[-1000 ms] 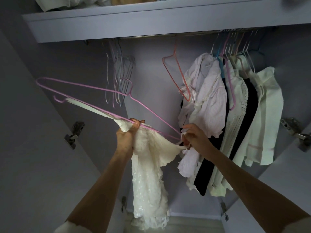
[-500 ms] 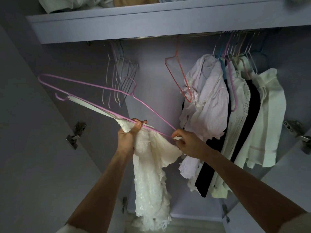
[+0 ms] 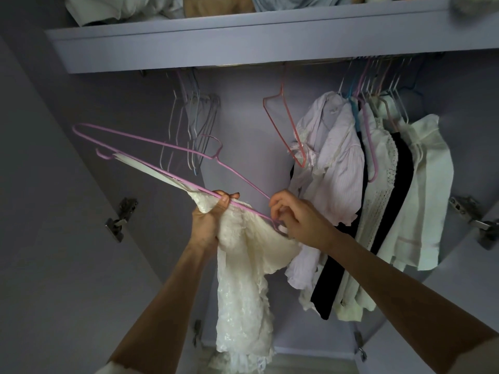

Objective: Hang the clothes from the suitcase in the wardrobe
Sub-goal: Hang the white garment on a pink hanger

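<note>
Left hand [image 3: 209, 220] still grips cream lace dress [image 3: 243, 279] against pink hanger [image 3: 172, 147]; right hand [image 3: 299, 220] has risen, fingers now pinching hanger's near end

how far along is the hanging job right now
Done: several garments already hang on the rail at right. In hand: the left hand grips the cream lace garment and pink hanger together, while the right hand works a strap at the hanger's near end. Left: hooking it on the rail. The suitcase is out of view.
</note>
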